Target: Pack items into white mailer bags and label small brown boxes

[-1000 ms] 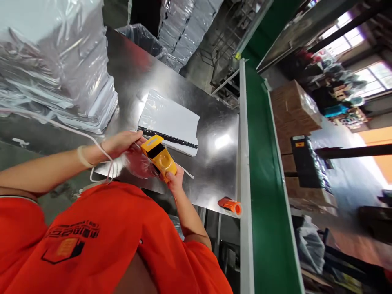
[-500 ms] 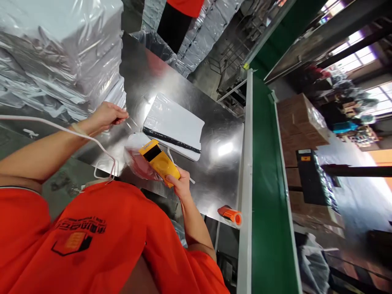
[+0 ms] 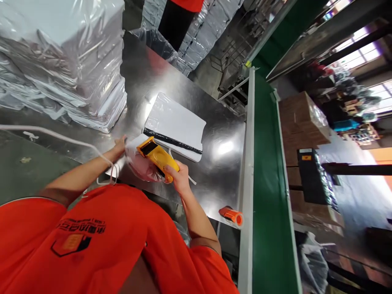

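My right hand (image 3: 181, 178) grips a yellow handheld device (image 3: 159, 158) with a dark panel near its far end. The device is tilted over a white and reddish plastic-wrapped item (image 3: 139, 161), partly hiding it. At that item's left edge is my left hand (image 3: 120, 146), its fingers blurred and partly hidden. Just beyond the device lies a white package (image 3: 176, 122) in clear plastic with a black strip along its near side. Both packages are on the shiny metal table (image 3: 220, 171).
A tall stack of plastic-wrapped white packages (image 3: 92, 61) stands on the left. An orange tool (image 3: 231, 215) sits at the table's near right corner. A green conveyor belt (image 3: 266, 183) runs along the right, and a white cord (image 3: 61, 132) crosses on the left.
My left hand has come down from beside the stack to the left edge of the plastic-wrapped item. The yellow device has shifted slightly left and turned a little in my right hand.
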`<action>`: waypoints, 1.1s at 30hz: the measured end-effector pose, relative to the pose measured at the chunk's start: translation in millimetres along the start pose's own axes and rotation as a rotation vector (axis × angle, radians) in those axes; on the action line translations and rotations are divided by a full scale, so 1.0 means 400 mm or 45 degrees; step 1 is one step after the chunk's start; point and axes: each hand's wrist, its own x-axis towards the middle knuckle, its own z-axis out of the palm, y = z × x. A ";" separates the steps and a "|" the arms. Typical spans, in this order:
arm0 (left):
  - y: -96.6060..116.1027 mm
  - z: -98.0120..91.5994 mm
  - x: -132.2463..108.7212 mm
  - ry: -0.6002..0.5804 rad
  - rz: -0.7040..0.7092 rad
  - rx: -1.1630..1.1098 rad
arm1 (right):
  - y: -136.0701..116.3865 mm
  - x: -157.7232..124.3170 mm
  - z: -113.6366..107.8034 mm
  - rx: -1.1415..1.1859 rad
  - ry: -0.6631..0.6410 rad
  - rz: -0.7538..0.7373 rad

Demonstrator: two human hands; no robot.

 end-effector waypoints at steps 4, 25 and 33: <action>0.014 -0.102 0.005 0.165 0.063 0.066 | -0.011 0.002 -0.001 0.000 -0.039 0.019; 0.198 -0.130 0.083 -0.780 0.878 0.947 | 0.332 -0.191 -0.273 0.140 0.153 0.245; 0.115 -0.197 0.083 -0.500 0.803 0.643 | 0.280 -0.101 -0.200 0.227 0.161 0.097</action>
